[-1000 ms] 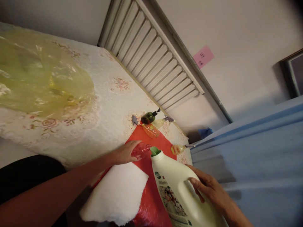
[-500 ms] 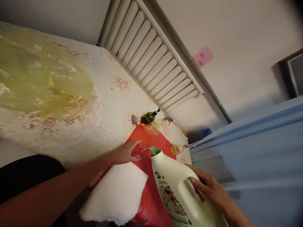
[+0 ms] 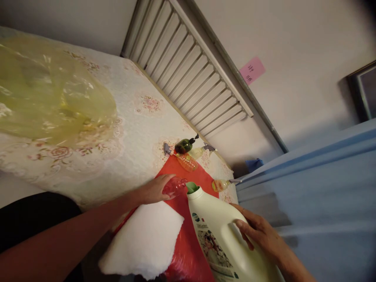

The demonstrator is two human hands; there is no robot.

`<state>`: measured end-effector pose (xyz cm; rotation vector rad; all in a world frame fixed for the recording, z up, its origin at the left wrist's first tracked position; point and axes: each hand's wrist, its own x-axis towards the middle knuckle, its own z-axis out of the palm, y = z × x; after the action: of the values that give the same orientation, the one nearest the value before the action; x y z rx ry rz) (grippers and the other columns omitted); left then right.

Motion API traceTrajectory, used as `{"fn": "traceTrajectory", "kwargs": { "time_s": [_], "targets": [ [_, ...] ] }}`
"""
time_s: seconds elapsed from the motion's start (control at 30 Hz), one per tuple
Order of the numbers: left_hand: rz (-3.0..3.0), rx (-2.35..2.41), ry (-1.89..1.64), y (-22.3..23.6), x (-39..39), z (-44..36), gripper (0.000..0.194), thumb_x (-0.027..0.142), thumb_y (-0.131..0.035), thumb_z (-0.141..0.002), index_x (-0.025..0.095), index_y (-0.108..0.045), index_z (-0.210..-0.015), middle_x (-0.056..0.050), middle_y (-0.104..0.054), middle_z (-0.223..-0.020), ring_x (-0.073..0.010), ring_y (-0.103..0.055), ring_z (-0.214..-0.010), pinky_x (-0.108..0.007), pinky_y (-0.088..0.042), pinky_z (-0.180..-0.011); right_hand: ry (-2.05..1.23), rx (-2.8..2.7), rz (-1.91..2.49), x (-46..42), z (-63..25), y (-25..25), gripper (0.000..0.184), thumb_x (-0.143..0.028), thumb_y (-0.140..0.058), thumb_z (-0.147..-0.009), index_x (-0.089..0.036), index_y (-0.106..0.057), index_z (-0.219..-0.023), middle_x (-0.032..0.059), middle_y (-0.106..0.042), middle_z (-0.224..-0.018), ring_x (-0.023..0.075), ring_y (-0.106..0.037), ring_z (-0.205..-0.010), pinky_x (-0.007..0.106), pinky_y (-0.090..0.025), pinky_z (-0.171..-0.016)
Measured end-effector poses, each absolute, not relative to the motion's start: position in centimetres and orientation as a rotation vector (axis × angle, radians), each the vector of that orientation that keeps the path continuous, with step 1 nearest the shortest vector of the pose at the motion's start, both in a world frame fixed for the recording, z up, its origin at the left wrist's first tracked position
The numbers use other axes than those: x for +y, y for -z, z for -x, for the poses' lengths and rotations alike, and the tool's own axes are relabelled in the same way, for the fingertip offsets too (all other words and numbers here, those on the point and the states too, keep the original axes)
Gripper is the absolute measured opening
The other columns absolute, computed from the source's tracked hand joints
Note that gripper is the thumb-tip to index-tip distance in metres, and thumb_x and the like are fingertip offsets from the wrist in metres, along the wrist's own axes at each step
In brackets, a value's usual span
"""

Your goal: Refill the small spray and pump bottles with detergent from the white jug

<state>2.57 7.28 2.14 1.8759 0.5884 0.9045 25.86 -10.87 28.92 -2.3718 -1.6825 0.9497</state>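
Observation:
My left hand is closed around a clear plastic bottle, whose open neck faces right. The red mat shows through its wall. My right hand grips the handle of a large pale-green detergent jug with a flower picture on its label. The jug is uncapped, and its green spout sits right by the bottle's mouth; whether they touch, I cannot tell. No stream of liquid can be made out between them. A white folded cloth or pad lies below my left hand, on red plastic.
Beyond my hands are a dark green pump bottle, an orange-tinted spray bottle, a clear spray bottle and another bottle at the mat's right. A yellow plastic bag lies left on the floral tablecloth. A blue curtain hangs right.

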Motion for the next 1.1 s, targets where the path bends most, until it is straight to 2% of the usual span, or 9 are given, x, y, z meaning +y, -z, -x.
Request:
{"fn": "traceTrajectory", "kwargs": {
  "time_s": [0.4,0.73,1.1],
  "targets": [
    [-1.854,0.577,-0.893,-2.6,7.1,-2.4,0.072,0.037,-0.071,-0.075,0.023,-0.042,-0.139,-0.012,-0.053,-0.138,-0.0310,-0.052,-0.127,-0.045,-0.042,-0.106,-0.958,-1.691,2.377,-10.7,-25.6,-29.2,0.072,-0.061,-0.049,-0.089,-0.016,-0.044,-0.144,0.0004,-0.058,-0.071,0.0127,-0.047,-0.053,0.025,-0.045,-0.049],
    [-1.863,0.565,-0.916,-2.2,7.3,-2.5,0.074,0.036,-0.072,-0.075,0.023,-0.041,-0.140,-0.013,-0.053,-0.138,-0.0313,-0.051,-0.127,-0.046,-0.041,-0.106,-0.962,-1.697,2.389,-10.6,-25.6,-29.2,0.074,-0.060,-0.048,-0.090,-0.013,-0.041,-0.146,-0.0033,-0.050,-0.062,0.0127,-0.046,-0.051,0.025,-0.043,-0.050],
    [-1.864,0.556,-0.924,-2.5,7.2,-2.5,0.071,0.036,-0.073,-0.075,0.023,-0.042,-0.138,-0.012,-0.055,-0.135,-0.0314,-0.053,-0.124,-0.046,-0.044,-0.103,-0.937,-1.686,2.419,-10.5,-25.8,-29.1,0.075,-0.061,-0.050,-0.088,-0.014,-0.043,-0.146,-0.0033,-0.048,-0.061,0.0129,-0.047,-0.050,0.026,-0.044,-0.049]
  ]
}}
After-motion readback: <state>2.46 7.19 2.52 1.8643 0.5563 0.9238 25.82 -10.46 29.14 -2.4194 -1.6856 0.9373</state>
